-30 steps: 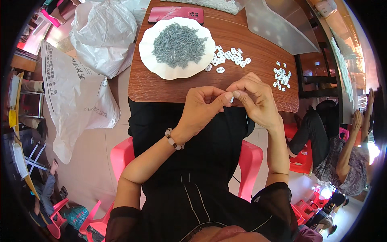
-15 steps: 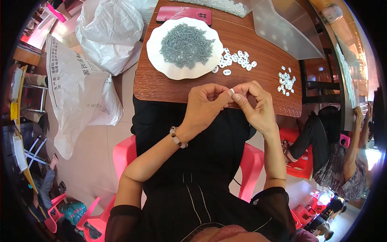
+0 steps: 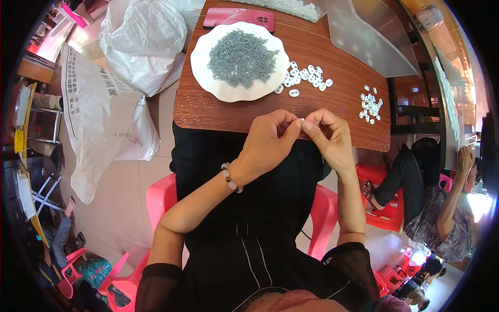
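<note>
My left hand point(image 3: 269, 141) and my right hand point(image 3: 332, 143) meet at the near edge of the brown wooden table point(image 3: 218, 115). Their thumbs and forefingers pinch a small white piece point(image 3: 302, 120), mostly covered by the fingertips. Beyond them, a white scalloped plate point(image 3: 202, 78) bears a heap of thin grey rod-like pieces point(image 3: 243, 58), too small to make out exactly. Just right of it are scattered white oval pieces with two holes point(image 3: 294, 93). Farther right is a second small pile of white pieces point(image 3: 370, 105).
At the table's far side lie a pink phone point(image 3: 239, 18) and a heap of white pieces point(image 3: 288, 8), near a translucent bin point(image 3: 366, 39). White sacks point(image 3: 106, 114) stand on the floor at left. A person point(image 3: 442, 218) sits at right by a red stool point(image 3: 382, 200).
Less of the white piece shows between my fingertips, which have shifted slightly down. My left wrist has turned a little. The person at the right has moved their hands.
</note>
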Action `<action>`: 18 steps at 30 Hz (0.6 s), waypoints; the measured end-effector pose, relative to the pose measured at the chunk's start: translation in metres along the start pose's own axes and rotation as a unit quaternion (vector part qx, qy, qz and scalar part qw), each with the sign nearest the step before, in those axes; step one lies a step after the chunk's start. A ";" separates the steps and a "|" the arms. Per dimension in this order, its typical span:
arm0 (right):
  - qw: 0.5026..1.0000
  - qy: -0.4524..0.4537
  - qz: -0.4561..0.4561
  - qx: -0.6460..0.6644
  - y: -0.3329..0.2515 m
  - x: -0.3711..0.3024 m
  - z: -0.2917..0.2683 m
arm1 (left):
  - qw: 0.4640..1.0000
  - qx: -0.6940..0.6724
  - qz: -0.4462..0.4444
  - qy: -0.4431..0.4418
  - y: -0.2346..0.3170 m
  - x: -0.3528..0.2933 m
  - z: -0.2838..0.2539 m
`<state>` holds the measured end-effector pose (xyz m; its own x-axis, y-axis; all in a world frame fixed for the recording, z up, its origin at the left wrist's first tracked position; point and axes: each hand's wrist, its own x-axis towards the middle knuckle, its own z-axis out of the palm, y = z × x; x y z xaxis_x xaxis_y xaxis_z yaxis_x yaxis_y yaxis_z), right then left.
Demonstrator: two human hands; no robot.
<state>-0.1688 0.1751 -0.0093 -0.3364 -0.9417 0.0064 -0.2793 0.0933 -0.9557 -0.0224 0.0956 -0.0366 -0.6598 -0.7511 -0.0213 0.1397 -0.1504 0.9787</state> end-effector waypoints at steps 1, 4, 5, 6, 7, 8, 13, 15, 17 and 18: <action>1.000 -0.002 0.003 -0.006 0.001 0.000 -0.001 | 0.999 0.038 0.013 0.001 0.000 0.000 0.000; 1.000 -0.001 -0.002 -0.007 0.002 -0.002 -0.002 | 0.997 0.077 0.008 -0.007 0.007 0.001 -0.003; 1.000 0.001 -0.011 -0.002 0.001 -0.003 -0.003 | 0.997 0.079 -0.011 -0.016 0.009 0.001 -0.004; 1.000 0.001 -0.010 -0.003 0.000 -0.005 -0.004 | 0.997 0.079 -0.011 -0.017 0.009 0.004 -0.005; 0.999 -0.042 0.026 0.001 -0.003 -0.008 -0.005 | 0.999 0.050 -0.006 0.003 0.008 0.005 -0.009; 0.994 -0.086 0.061 0.005 -0.007 -0.011 -0.005 | 1.000 0.022 -0.001 0.022 0.009 0.007 -0.012; 0.908 -0.396 0.071 -0.119 0.019 -0.025 0.019 | 1.000 0.013 0.000 0.025 0.023 0.007 -0.018; 0.864 -0.365 -0.083 -0.337 0.076 -0.024 0.028 | 0.999 0.005 0.018 0.027 0.019 0.005 -0.015; 0.816 -0.305 0.001 -0.491 0.141 -0.010 0.016 | 0.995 -0.091 -0.036 -0.005 0.008 0.001 -0.007; 0.802 -0.223 -0.150 -0.533 0.165 0.003 -0.003 | 0.999 -0.030 -0.018 -0.013 0.022 -0.002 -0.005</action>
<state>-0.2185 0.1884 -0.1659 0.1799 -0.9731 -0.1441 -0.9777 -0.1608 -0.1348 -0.0149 0.0905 -0.0158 -0.6836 -0.7280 -0.0512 0.1589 -0.2170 0.9631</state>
